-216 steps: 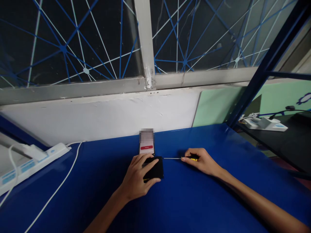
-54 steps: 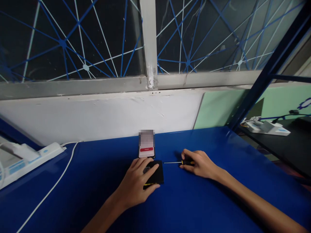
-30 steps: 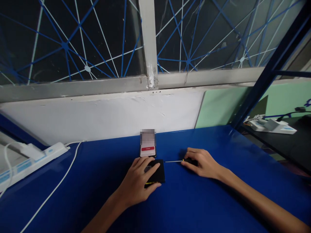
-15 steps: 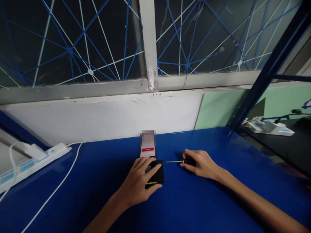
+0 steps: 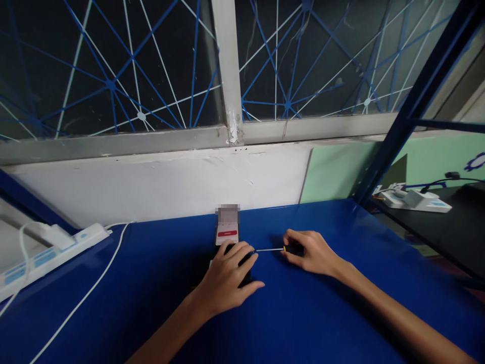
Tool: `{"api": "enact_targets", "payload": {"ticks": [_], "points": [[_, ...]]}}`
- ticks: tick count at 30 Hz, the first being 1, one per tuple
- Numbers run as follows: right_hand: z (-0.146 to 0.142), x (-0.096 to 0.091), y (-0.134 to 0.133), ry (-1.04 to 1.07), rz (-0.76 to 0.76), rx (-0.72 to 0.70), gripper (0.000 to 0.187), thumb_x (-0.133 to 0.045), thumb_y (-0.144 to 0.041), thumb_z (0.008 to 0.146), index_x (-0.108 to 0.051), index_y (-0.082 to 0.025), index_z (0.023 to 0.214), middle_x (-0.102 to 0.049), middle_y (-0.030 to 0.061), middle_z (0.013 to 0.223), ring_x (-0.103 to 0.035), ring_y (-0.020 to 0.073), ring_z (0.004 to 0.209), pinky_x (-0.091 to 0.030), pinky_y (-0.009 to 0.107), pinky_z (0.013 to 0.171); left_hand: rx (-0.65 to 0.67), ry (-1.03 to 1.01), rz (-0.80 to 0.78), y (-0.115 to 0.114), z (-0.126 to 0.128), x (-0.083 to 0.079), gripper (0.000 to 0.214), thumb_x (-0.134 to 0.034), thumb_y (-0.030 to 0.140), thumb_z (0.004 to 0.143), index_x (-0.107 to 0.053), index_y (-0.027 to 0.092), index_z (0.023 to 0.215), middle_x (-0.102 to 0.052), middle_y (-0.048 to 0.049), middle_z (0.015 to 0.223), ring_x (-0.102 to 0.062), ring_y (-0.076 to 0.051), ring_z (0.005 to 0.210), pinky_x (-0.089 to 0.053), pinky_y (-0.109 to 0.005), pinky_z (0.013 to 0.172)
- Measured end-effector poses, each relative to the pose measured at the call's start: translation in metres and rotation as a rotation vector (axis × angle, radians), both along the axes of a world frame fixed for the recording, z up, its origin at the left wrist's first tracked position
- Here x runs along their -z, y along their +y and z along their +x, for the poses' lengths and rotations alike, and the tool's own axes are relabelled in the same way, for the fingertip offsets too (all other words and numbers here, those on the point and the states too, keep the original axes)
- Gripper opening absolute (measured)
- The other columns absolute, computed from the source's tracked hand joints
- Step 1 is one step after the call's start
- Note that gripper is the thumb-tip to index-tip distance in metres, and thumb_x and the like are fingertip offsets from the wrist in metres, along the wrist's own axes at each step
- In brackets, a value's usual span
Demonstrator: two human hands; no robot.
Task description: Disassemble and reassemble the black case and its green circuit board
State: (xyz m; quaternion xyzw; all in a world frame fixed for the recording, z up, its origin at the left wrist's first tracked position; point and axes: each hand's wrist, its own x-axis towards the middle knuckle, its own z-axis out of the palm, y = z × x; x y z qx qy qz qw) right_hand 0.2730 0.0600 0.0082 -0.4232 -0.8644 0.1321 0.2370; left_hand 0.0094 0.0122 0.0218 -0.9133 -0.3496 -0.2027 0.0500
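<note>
My left hand (image 5: 229, 278) lies palm down with its fingers apart over a flat black case (image 5: 246, 279). Most of the case is hidden under the hand; its dark right edge shows between the fingers. The fingertips reach close to the tip of a screwdriver (image 5: 270, 249). That screwdriver has a thin metal shaft pointing left and a black handle with a yellow collar. My right hand (image 5: 314, 252) is closed around the handle, low over the blue table. Just behind my left hand a phone (image 5: 228, 233) leans upright with its screen lit.
The blue tabletop (image 5: 303, 313) runs back to a white wall (image 5: 170, 182) under a window. On the left lies a white power strip (image 5: 49, 255) with a white cable (image 5: 87, 290). Another power strip (image 5: 420, 199) sits on a black surface at the right, beyond a blue post (image 5: 401, 111).
My left hand has shifted right across the black case, covering its yellow stripe, and its fingertips now pass the case's right edge. My right hand keeps its grip on the screwdriver.
</note>
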Motion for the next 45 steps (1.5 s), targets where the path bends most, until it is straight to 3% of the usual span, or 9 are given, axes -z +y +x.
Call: {"api": "enact_targets", "payload": {"ticks": [8,15,21,26,40,45], "points": [[0.016,-0.013,0.006,0.013,0.014,0.059,0.013,-0.060,-0.031,0.079,-0.053,-0.020,0.079,-0.052,-0.0052,0.060,-0.041,0.0101,0.051,-0.027,0.023,0.053,0.017,-0.103,0.034,0.014,0.019,0.004,0.025,-0.062,0.031,0.088,-0.064,0.017,0.109,-0.065,-0.0083,0.101,-0.059,-0.025,0.101,-0.048,-0.047,0.089],[0.032,-0.017,0.012,0.018,0.002,0.131,0.014,-0.060,-0.031,0.079,-0.054,-0.020,0.076,-0.052,-0.0051,0.059,-0.039,0.0098,0.051,-0.026,0.023,0.052,-0.018,-0.102,0.057,0.015,0.015,0.014,0.030,-0.061,0.025,0.089,-0.060,0.019,0.119,-0.063,-0.0101,0.120,-0.054,-0.029,0.117,-0.044,-0.054,0.097],[0.018,-0.010,0.002,-0.018,-0.145,-0.072,0.026,-0.053,-0.036,0.089,-0.062,-0.018,0.072,-0.050,-0.0037,0.053,-0.039,0.0088,0.047,-0.025,0.023,0.049,-0.040,-0.058,0.060,0.005,-0.021,0.019,0.048,-0.065,0.039,0.085,-0.055,0.019,0.128,-0.058,-0.0135,0.127,-0.053,-0.031,0.118,-0.046,-0.054,0.096],[-0.001,-0.002,-0.011,-0.005,-0.222,-0.238,0.031,-0.051,-0.036,0.091,-0.063,-0.016,0.071,-0.057,-0.0016,0.059,-0.043,0.0078,0.048,-0.026,0.022,0.049,-0.049,-0.038,0.012,0.004,-0.028,0.028,0.054,-0.068,0.042,0.083,-0.054,0.018,0.129,-0.058,-0.0138,0.127,-0.053,-0.030,0.118,-0.046,-0.050,0.099],[-0.006,-0.001,-0.018,-0.016,-0.275,-0.260,0.025,-0.053,-0.032,0.089,-0.062,-0.017,0.069,-0.054,-0.0028,0.059,-0.042,0.0082,0.049,-0.028,0.023,0.050,-0.057,-0.051,-0.007,0.004,-0.026,0.031,0.053,-0.068,0.040,0.084,-0.053,0.019,0.130,-0.057,-0.0125,0.128,-0.052,-0.029,0.120,-0.045,-0.050,0.100],[0.001,-0.003,-0.013,0.076,-0.425,-0.323,0.018,-0.060,-0.031,0.085,-0.067,-0.016,0.079,-0.059,-0.0010,0.067,-0.046,0.0095,0.055,-0.033,0.022,0.052,-0.050,-0.056,0.010,0.005,-0.025,0.031,0.051,-0.068,0.040,0.084,-0.054,0.018,0.128,-0.058,-0.0130,0.127,-0.053,-0.030,0.118,-0.046,-0.050,0.098]]}}
